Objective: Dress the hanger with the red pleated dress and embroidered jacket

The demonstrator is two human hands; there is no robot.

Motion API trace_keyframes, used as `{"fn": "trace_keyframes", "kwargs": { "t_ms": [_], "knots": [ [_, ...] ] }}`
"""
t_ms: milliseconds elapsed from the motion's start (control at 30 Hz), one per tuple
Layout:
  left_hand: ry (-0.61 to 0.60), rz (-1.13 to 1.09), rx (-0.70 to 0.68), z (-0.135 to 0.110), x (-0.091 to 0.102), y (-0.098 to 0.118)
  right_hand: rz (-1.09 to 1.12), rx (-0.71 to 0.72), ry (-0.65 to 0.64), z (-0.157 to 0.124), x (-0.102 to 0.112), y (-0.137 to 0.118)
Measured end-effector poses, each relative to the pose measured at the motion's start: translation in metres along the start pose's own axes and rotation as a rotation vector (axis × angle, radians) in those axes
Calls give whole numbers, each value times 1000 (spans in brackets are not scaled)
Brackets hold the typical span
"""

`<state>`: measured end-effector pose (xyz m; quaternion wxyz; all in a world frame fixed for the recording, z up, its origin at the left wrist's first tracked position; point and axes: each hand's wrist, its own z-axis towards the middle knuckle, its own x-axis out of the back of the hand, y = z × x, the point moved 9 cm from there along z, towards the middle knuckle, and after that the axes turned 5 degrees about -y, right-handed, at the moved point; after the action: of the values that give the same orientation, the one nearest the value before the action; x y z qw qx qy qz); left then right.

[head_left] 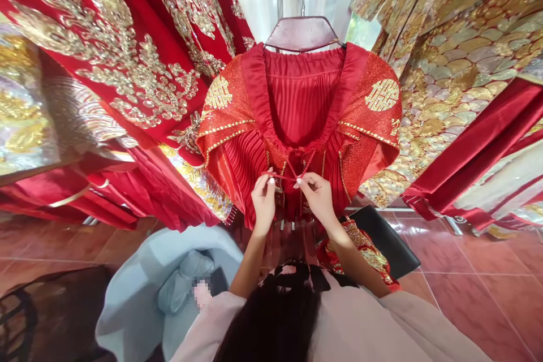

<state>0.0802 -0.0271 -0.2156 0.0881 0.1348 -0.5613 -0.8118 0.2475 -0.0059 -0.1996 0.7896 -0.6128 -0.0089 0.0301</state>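
Note:
In front of me a red pleated garment [237, 153] with gold embroidered medallions and beaded trim hangs from a hanger [302, 34]. Thin red drawstrings [291, 167] come out below its gathered neckline. My left hand [263, 198] pinches one string between thumb and fingers and pulls it out to the left. Close beside it, my right hand [318, 198] pinches the strings where they cross, at the front of the garment. Whether a knot lies under the right fingertips I cannot tell.
Red cloth with gold sequin work [127, 68] hangs at left, gold scale-patterned garments [458, 85] at right. A pale blue armchair [127, 294] stands at lower left. A black flat seat or box [386, 246] and a red-gold embroidered cloth [365, 246] lie low on the right.

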Motion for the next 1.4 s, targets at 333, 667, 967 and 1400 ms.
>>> {"fn": "trace_keyframes", "kwargs": {
  "t_ms": [333,667,967,1400],
  "knots": [
    [27,238,-62,27,-46,30,-246,67,3,-3,-6,-3],
    [-53,-544,472,17,-23,-33,-166,-2,-52,-6,-9,-3],
    [436,-258,-77,47,52,8,-213,-9,-86,-13,-18,-22],
    [-175,91,-56,26,-16,21,-210,47,-122,-2,-14,-22]
  ]
}}
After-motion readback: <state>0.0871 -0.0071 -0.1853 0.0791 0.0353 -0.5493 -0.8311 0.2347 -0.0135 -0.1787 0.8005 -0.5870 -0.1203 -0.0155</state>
